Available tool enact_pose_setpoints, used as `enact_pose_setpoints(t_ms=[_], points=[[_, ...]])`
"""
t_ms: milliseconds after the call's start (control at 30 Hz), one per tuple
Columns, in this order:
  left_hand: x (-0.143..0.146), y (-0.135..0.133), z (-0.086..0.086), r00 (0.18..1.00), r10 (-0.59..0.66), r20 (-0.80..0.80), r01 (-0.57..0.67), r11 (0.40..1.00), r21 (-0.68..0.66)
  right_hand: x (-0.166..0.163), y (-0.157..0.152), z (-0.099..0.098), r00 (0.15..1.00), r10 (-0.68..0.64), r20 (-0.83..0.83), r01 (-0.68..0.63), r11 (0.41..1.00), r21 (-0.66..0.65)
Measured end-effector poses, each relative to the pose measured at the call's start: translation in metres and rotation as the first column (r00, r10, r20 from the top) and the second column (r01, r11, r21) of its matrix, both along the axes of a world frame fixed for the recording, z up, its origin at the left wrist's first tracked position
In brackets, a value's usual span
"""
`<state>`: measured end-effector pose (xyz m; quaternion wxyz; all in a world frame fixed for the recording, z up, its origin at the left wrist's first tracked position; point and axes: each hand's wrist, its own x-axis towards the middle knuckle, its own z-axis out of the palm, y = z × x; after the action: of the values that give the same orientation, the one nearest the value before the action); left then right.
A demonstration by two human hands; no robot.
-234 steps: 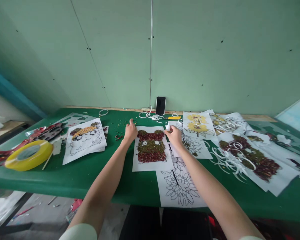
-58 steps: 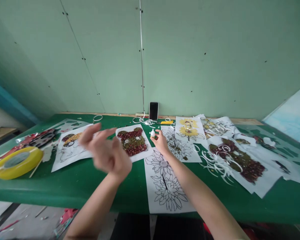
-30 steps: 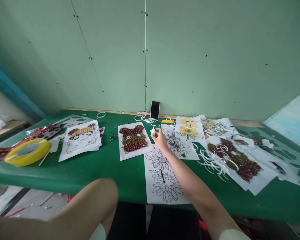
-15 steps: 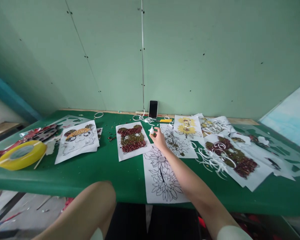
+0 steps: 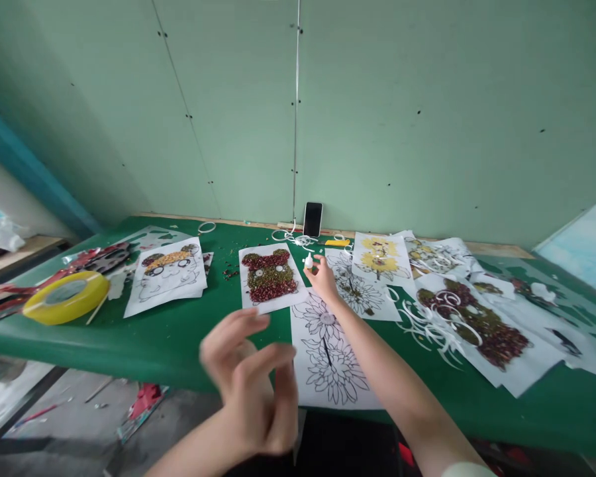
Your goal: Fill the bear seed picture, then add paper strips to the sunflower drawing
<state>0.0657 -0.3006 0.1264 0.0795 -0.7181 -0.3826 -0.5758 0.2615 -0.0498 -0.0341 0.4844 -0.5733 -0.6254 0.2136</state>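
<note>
My right hand [image 5: 322, 278] reaches over the table and holds a small white glue bottle [image 5: 308, 262] between thumb and fingers. Just left of it lies a bear picture [image 5: 271, 277] filled with dark red and green beans or seeds. Under my right forearm is a paper with line-drawn flowers [image 5: 328, 361]; a second flower drawing [image 5: 372, 301] lies behind, with some dark grains at its middle. My left hand [image 5: 253, 377] is raised in front of the table's near edge, slightly blurred, fingers bent and apart, holding nothing.
On the green table [image 5: 179, 344] lie yellow tape [image 5: 64, 298], a hamster picture [image 5: 166, 281] and white paper strips [image 5: 427, 324]. A phone [image 5: 312, 219] leans on the wall near a yellow cutter [image 5: 336, 243]. Another bear picture [image 5: 491, 331] and a yellow flower picture [image 5: 381, 257] lie right.
My left hand has come up into view over the near edge, where only a bent arm showed before. The right hand keeps the glue bottle in about the same place. The view has shifted slightly.
</note>
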Motion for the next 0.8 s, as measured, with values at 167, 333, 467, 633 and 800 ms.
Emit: enact_pose_setpoints(t_ms=[167, 333, 467, 633, 800], points=[[-0.004, 0.033, -0.043, 0.966, -0.011, -0.259, -0.045, 0.977, -0.21, 0.001, -0.001, 0.001, 0.999, 0.02, -0.034, -0.021, 1.0, -0.004], [-0.051, 0.061, -0.091, 0.898, 0.01, -0.44, -0.181, 0.919, -0.35, 0.001, 0.001, 0.003, 0.997, -0.004, -0.074, 0.002, 1.0, -0.029], [-0.081, 0.071, -0.116, 0.876, 0.028, -0.481, -0.24, 0.891, -0.386, 0.001, 0.004, 0.002, 0.997, -0.015, -0.069, 0.013, 1.0, -0.02], [-0.088, 0.078, -0.134, 0.877, 0.006, -0.48, -0.251, 0.858, -0.448, 0.002, 0.005, -0.002, 0.998, -0.032, -0.05, 0.032, 0.999, -0.004], [-0.085, 0.075, -0.135, 0.883, 0.001, -0.469, -0.261, 0.832, -0.49, 0.001, 0.005, -0.004, 0.999, -0.042, -0.026, 0.042, 0.999, -0.012]])
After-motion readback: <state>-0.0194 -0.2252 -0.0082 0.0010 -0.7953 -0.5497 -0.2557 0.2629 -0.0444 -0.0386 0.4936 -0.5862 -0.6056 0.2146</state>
